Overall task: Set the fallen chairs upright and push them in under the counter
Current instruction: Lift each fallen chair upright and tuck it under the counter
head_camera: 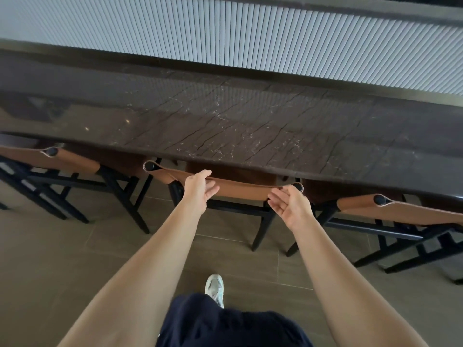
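The middle chair (240,187), black frame with a tan leather back strap, stands upright, its seat tucked under the dark marble counter (250,126). My left hand (199,189) is at the strap's left part, fingers relaxed and spread, fingertips touching its top edge. My right hand (290,205) is open, palm turned inward, just in front of the strap's right end near the round post. Neither hand grips the chair.
Two more upright chairs flank it: one at the left (62,161), one at the right (400,211), both partly under the counter. A ribbed white panel (250,31) runs behind the counter. My shoe (215,288) stands on the grey tile floor (62,259).
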`<state>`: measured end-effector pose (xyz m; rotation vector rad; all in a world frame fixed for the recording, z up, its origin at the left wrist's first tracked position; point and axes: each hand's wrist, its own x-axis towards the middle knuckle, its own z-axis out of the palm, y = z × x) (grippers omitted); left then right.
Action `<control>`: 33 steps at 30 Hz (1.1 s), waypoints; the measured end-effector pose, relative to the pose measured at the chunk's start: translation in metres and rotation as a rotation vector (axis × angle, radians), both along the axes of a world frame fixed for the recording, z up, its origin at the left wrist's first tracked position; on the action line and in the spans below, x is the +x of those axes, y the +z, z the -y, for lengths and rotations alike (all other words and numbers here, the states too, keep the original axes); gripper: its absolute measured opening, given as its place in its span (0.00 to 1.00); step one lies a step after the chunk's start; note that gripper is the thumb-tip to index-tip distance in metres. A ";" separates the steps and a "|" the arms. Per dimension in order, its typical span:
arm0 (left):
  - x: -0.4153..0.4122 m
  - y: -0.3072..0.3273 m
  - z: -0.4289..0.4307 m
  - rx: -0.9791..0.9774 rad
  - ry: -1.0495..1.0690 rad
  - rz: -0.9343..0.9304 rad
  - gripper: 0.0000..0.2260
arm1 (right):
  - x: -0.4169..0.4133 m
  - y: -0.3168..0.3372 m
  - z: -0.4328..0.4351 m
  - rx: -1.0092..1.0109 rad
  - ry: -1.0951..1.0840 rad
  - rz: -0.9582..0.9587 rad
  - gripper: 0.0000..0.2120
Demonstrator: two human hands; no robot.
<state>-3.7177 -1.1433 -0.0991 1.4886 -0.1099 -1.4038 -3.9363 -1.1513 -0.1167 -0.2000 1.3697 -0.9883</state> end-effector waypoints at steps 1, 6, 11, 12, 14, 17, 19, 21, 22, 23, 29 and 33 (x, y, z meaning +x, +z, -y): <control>-0.006 0.002 -0.007 -0.026 -0.001 0.022 0.23 | -0.004 0.003 -0.006 -0.015 0.037 0.006 0.09; -0.037 0.012 -0.047 -0.144 0.015 0.109 0.28 | -0.013 0.008 -0.045 -0.003 0.273 0.004 0.12; -0.056 0.019 -0.081 -0.173 0.030 0.140 0.24 | -0.021 0.008 -0.076 -0.040 0.389 -0.049 0.13; -0.058 0.020 -0.087 -0.175 0.034 0.145 0.24 | -0.022 0.009 -0.081 -0.043 0.403 -0.063 0.13; -0.062 0.020 -0.102 -0.177 0.058 0.159 0.22 | -0.026 0.010 -0.091 -0.054 0.430 -0.081 0.13; -0.065 0.022 -0.121 -0.187 0.096 0.165 0.21 | -0.028 0.014 -0.102 -0.063 0.443 -0.086 0.12; -0.064 0.025 -0.130 -0.196 0.107 0.162 0.21 | -0.029 0.016 -0.106 -0.072 0.435 -0.090 0.11; -0.063 0.027 -0.140 -0.208 0.121 0.155 0.21 | -0.028 0.019 -0.110 -0.087 0.438 -0.091 0.10; -0.062 0.029 -0.145 -0.213 0.131 0.155 0.21 | -0.027 0.019 -0.112 -0.093 0.442 -0.088 0.09; -0.061 0.030 -0.150 -0.214 0.141 0.158 0.21 | -0.026 0.020 -0.114 -0.097 0.447 -0.084 0.09; -0.043 0.034 -0.174 -0.205 0.180 0.170 0.21 | -0.009 0.024 -0.122 -0.118 0.489 -0.083 0.11; -0.021 0.035 -0.185 -0.217 0.232 0.147 0.21 | 0.010 0.029 -0.123 -0.141 0.501 -0.083 0.13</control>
